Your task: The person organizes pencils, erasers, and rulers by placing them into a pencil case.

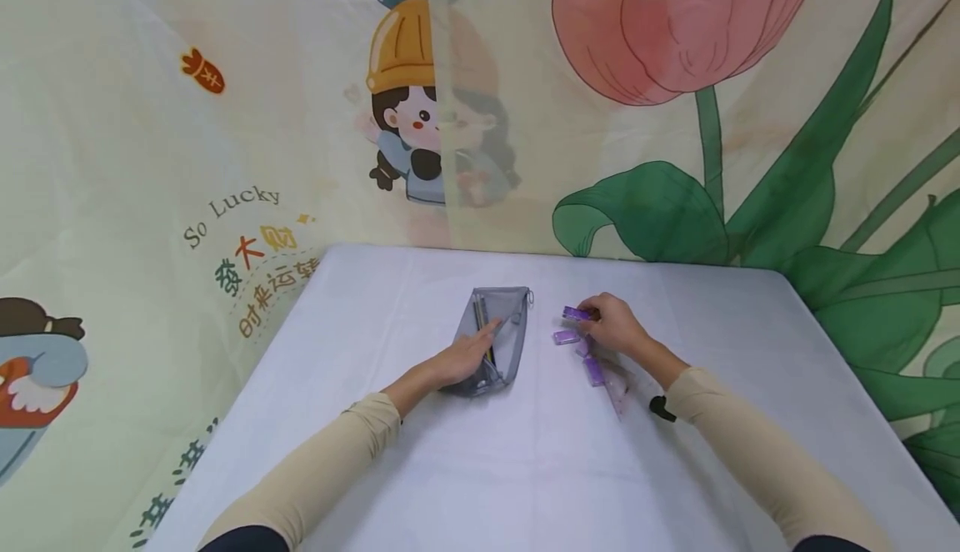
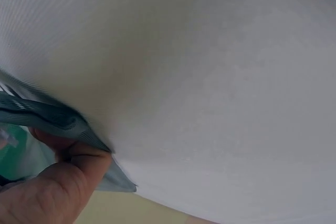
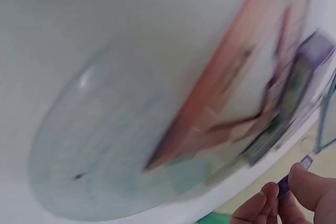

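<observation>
A grey see-through pencil case (image 1: 513,350) lies on the white-covered table, with a few pencils (image 1: 482,317) visible in it. My left hand (image 1: 463,358) is at its left side, index finger stretched over it. In the left wrist view, the thumb and a bent finger grip the case's zipped edge (image 2: 47,116). To the right, my right hand (image 1: 618,324) pinches a small purple box (image 1: 576,313) between thumb and fingers. Several similar purple pieces (image 1: 566,337) lie just below it. A pinkish set square (image 3: 210,93) and a clear, rounded plastic sheet (image 3: 100,150) appear blurred in the right wrist view.
The white tabletop (image 1: 480,485) ends at a far edge against a printed cloth backdrop (image 1: 637,135). Near the right wrist is a small black thing (image 1: 662,408), part of it hidden by the sleeve.
</observation>
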### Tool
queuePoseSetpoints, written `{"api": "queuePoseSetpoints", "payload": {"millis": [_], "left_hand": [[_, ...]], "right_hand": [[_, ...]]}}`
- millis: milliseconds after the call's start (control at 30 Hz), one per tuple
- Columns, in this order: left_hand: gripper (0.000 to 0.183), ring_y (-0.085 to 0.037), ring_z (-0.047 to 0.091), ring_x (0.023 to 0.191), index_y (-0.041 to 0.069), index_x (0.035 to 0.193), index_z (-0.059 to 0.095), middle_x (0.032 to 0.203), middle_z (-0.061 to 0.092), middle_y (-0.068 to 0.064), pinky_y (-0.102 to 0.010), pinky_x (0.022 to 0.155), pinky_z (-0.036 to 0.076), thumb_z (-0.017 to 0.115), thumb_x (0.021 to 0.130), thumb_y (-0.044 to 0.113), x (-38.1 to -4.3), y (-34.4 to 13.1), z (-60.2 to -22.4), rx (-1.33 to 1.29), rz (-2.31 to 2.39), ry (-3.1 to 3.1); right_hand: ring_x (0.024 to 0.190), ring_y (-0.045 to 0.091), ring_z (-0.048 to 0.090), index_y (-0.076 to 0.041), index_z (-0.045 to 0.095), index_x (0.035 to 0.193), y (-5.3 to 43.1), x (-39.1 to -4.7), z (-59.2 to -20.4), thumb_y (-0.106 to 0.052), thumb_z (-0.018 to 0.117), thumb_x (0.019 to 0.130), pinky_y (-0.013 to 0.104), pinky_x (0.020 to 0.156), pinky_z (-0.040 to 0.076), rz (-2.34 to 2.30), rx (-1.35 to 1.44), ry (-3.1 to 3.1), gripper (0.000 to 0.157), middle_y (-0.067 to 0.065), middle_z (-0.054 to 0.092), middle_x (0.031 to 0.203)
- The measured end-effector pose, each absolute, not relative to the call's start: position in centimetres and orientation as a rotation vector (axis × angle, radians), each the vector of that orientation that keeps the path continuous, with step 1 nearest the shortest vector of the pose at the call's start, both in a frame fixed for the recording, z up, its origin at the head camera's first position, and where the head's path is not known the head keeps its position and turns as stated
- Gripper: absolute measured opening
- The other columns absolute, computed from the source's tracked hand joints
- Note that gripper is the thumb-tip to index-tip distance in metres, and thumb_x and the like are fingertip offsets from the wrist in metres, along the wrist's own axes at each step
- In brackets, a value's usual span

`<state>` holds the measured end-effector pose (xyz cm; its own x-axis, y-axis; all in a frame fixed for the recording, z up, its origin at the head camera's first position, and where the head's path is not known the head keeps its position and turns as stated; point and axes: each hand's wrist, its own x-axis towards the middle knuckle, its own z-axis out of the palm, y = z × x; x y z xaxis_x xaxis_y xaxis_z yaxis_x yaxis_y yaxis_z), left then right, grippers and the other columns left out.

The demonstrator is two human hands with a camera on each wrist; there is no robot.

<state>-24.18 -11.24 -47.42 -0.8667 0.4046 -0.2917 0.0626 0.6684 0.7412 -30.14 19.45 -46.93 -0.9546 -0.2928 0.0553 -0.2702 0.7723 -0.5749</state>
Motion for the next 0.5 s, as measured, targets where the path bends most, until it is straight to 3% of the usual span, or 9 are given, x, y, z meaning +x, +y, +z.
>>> {"api": "queuePoseSetpoints", "payload": {"millis": [167,500], "left_hand": [[0.054,-0.041,0.026,0.148,0.034,0.16,0.013,0.164,0.023,-0.012,-0.061,0.119,0.02,0.014,0.107,0.046,-24.3,-11.6,-47.5,0.411,1.081,2.445],[0.053,-0.039,0.024,0.149,0.031,0.16,0.012,0.165,0.02,-0.004,-0.06,0.12,0.017,0.016,0.108,0.043,-24.2,-11.5,-47.4,0.431,1.082,2.451]], "right_hand": [[0.088,0.023,0.059,0.004,0.07,0.111,17.2,-29.0,-46.4,-0.006,0.069,0.089,0.032,0.073,0.054,-0.925,-0.459,2.902,0.024,0.014,0.061,0.098],[0.08,0.016,0.056,0.001,0.073,0.102,12.2,-27.3,-46.6,-0.002,0.075,0.082,0.028,0.072,0.051,-0.902,-0.601,2.827,0.02,0.008,0.062,0.088]]}}
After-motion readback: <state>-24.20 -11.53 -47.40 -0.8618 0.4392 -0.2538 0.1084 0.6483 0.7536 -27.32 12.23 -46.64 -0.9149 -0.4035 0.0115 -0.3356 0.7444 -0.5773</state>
